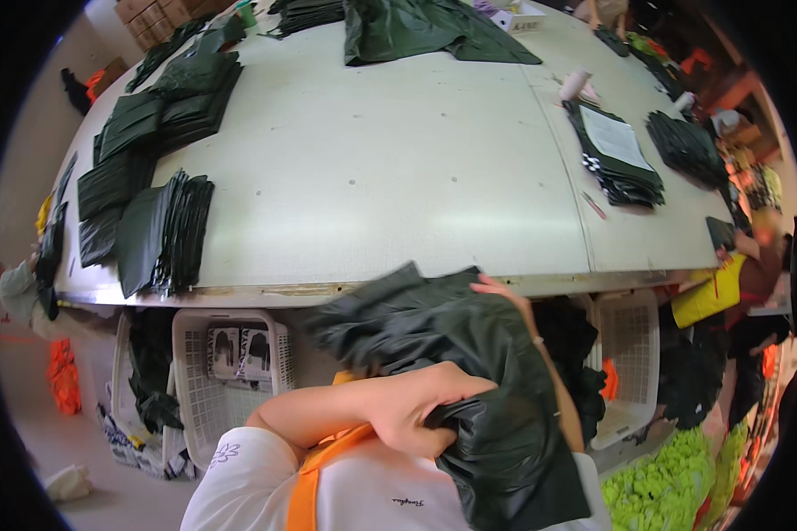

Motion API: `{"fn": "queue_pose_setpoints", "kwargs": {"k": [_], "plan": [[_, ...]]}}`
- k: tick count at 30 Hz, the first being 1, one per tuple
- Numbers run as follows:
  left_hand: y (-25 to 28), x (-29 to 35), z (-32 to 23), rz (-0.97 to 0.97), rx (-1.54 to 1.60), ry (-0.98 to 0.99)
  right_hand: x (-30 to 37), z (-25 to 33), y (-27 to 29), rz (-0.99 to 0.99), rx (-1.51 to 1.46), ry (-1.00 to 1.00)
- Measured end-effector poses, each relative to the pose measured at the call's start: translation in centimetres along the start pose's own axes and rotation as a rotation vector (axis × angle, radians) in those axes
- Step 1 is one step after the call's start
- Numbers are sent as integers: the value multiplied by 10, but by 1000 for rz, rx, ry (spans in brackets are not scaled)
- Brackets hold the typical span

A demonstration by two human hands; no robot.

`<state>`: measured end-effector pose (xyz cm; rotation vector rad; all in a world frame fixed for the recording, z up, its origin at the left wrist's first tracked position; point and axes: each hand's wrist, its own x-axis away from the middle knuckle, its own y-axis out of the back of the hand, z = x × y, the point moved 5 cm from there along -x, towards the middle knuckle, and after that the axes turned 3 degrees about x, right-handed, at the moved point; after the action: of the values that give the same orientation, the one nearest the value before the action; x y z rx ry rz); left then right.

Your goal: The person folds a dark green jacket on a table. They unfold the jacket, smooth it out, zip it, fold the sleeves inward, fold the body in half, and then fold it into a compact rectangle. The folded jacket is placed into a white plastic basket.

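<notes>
A dark green, smooth-coated garment (496,372) hangs bunched in front of my chest, its far end close to the near edge of the table. My left hand (429,409) is closed on a fold of it, low and near the body. At the garment's upper right edge, my right hand (502,292) grips the cloth, with part of the fingers hidden behind it. The right forearm is mostly covered by the garment. Which kind of garment it is cannot be made out from this bunched shape.
The large white table (372,212) bears folded dark green stacks (164,234) at left, a spread dark garment (425,35) at the far side and a stack with a paper sheet (615,142) at right. White baskets (230,403) stand below. A person in yellow (708,292) is at right.
</notes>
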<state>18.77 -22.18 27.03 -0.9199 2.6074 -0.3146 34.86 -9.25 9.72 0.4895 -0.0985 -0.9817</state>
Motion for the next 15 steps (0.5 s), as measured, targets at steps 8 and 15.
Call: {"fn": "queue_pose_setpoints", "kwargs": {"k": [8,15], "plan": [[-24,38,38,-66,-825,-78,168,121,206,-282,627,-407],[4,77,-14,-700,-1359,-14,113,250,186,-205,573,-102]]}}
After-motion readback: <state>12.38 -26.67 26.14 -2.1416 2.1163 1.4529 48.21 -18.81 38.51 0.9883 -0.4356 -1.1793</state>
